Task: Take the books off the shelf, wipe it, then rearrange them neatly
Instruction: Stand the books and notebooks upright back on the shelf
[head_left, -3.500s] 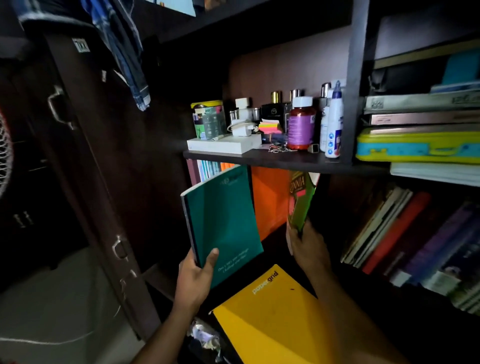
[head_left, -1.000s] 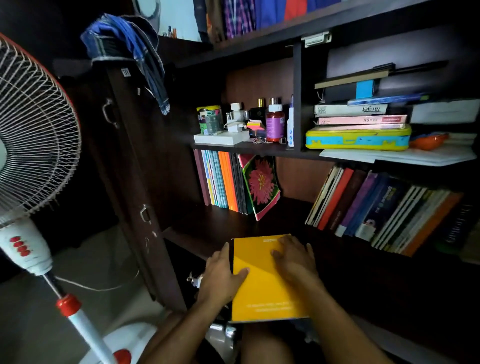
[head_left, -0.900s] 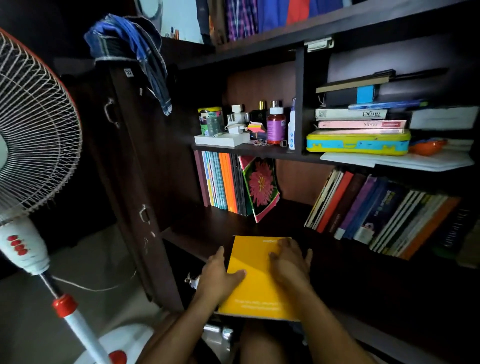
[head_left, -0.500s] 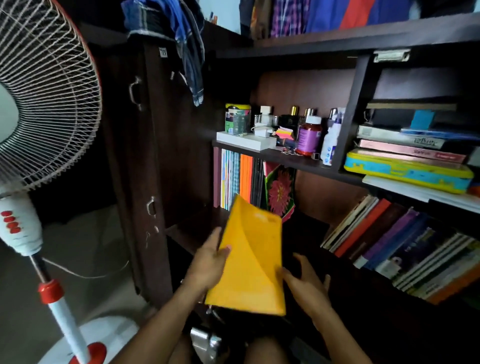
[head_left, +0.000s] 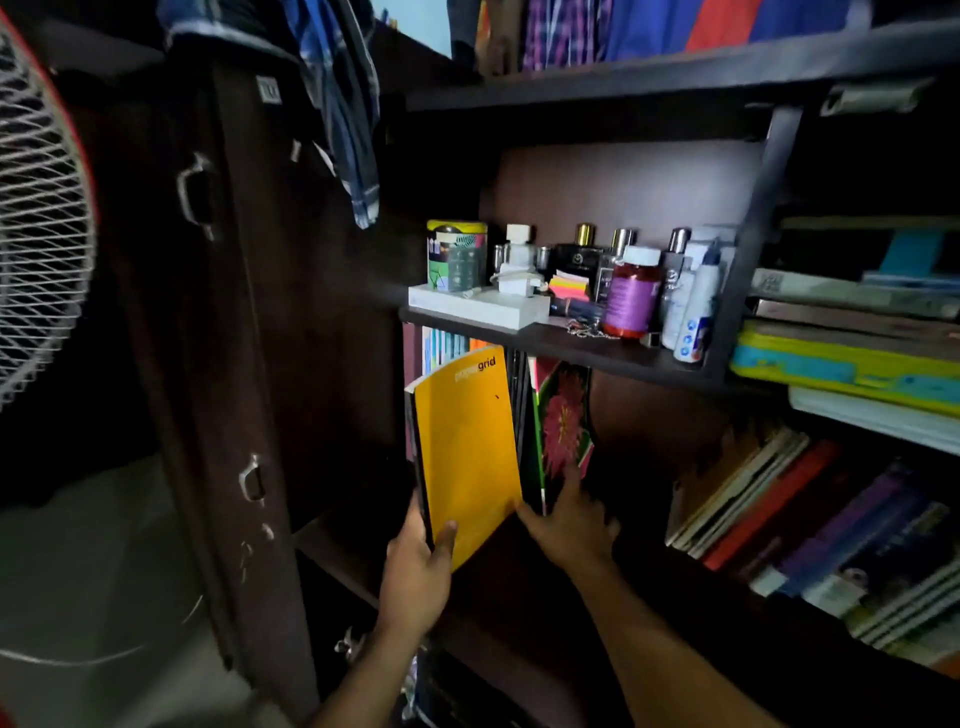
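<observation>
so the yellow notebook is plain bright yellow with "grid" printed near the top, standing upright at the front of the lower shelf, right against the row of books. left hand is grasping its bottom corner, thumb across the cover. right hand is flat and released, fingers spread against the flower-cover book

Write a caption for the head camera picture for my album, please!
Left hand stands a yellow notebook upright beside the shelved books.
</observation>
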